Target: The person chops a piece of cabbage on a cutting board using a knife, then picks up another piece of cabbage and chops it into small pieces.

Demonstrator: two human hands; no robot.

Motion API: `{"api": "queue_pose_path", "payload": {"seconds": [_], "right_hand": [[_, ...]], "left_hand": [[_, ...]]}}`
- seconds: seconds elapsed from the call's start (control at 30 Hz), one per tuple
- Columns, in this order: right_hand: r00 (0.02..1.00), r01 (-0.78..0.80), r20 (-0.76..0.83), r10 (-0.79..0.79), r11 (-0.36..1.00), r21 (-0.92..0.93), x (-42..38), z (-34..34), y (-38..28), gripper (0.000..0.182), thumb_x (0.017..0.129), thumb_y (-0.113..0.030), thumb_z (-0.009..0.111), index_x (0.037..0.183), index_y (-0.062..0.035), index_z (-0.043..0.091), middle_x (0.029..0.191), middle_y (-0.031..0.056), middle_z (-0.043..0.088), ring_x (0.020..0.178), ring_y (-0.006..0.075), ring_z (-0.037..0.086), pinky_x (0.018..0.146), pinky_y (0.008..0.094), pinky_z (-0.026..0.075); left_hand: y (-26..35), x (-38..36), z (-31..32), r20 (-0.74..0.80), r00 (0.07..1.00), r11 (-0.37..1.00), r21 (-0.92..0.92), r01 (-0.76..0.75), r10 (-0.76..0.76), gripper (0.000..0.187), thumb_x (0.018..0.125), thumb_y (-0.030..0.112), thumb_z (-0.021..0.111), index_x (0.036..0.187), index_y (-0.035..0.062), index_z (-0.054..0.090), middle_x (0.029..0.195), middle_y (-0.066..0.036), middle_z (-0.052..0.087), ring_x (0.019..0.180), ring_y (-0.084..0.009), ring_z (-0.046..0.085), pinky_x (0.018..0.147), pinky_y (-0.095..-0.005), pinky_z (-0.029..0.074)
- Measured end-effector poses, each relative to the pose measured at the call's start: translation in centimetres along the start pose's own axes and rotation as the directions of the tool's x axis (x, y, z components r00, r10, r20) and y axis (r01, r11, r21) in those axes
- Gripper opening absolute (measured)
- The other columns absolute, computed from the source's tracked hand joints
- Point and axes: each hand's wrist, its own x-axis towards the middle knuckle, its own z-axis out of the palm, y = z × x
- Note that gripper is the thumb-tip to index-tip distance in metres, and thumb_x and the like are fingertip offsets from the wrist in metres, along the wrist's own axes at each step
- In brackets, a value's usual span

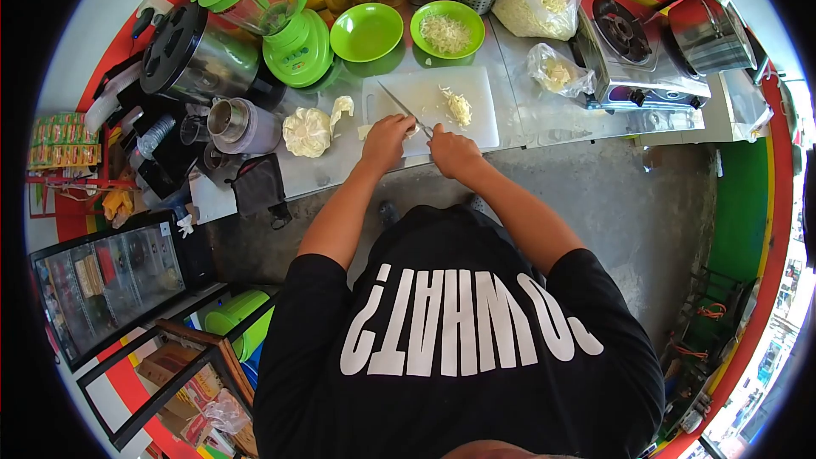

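My right hand [453, 153] is closed around the handle of a knife [401, 104], its blade pointing away and to the left over the white cutting board [478, 132]. Just left of it, my left hand [388, 143] is closed at the board's near edge, fingers pinching a small pale piece that looks like cabbage, mostly hidden. A heap of shredded cabbage [459, 108] lies on the right half of the board. To the left, on the metal counter, sit a cut cabbage [306, 133] and a loose cabbage leaf [342, 108].
Behind the board stand a green bowl [367, 30] and another green bowl [478, 31] with shreds inside. A green blender [297, 51] is at back left. Bagged shreds [535, 4], a small bag [558, 73] and a gas stove [633, 76] with a pot [710, 34] are to the right.
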Motion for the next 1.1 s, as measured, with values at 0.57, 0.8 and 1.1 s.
{"api": "queue_pose_path", "payload": {"seconds": [0.57, 0.8, 1.1], "right_hand": [[0.994, 0.009, -0.105, -0.021, 0.993, -0.116, 0.4, 2.8, 0.1, 0.029, 0.106, -0.030, 0.050, 0.107, -0.0010, 0.048, 0.089, 0.0209, 0.074, 0.084, 0.0366, 0.075, 0.071, 0.0458, 0.060], [0.999, 0.032, -0.025, -0.036, 0.992, -0.126, -0.8, 1.7, 0.3, 0.034, 0.105, -0.032, 0.052, 0.110, 0.0011, 0.049, 0.092, 0.0219, 0.074, 0.087, 0.0367, 0.075, 0.074, 0.0477, 0.060], [0.993, -0.018, -0.121, 0.008, 0.996, -0.087, 0.6, 2.9, -0.3, 0.027, 0.104, -0.027, 0.052, 0.108, 0.0000, 0.049, 0.091, 0.0216, 0.074, 0.085, 0.0366, 0.075, 0.074, 0.0466, 0.060]], "left_hand": [[-0.2, -0.1, 0.1, -0.002, 1.000, 1.000, -0.005, 0.030, -0.030, 0.012, 0.081, -0.003, 0.064, 0.092, 0.0031, 0.062, 0.091, -0.014, 0.065, 0.093, -0.0373, 0.062, 0.078, -0.0481, 0.049], [-0.5, -0.3, 0.5, -0.063, 0.998, 0.999, -0.035, 0.023, -0.025, 0.011, 0.081, -0.002, 0.065, 0.091, 0.0032, 0.062, 0.088, -0.014, 0.065, 0.089, -0.0370, 0.064, 0.075, -0.0477, 0.050], [-0.5, -0.3, 0.4, -0.029, 0.997, 0.995, -0.074, 0.069, -0.072, 0.010, 0.083, -0.001, 0.066, 0.091, 0.0037, 0.063, 0.089, -0.014, 0.065, 0.091, -0.0372, 0.064, 0.077, -0.0475, 0.050]]}}
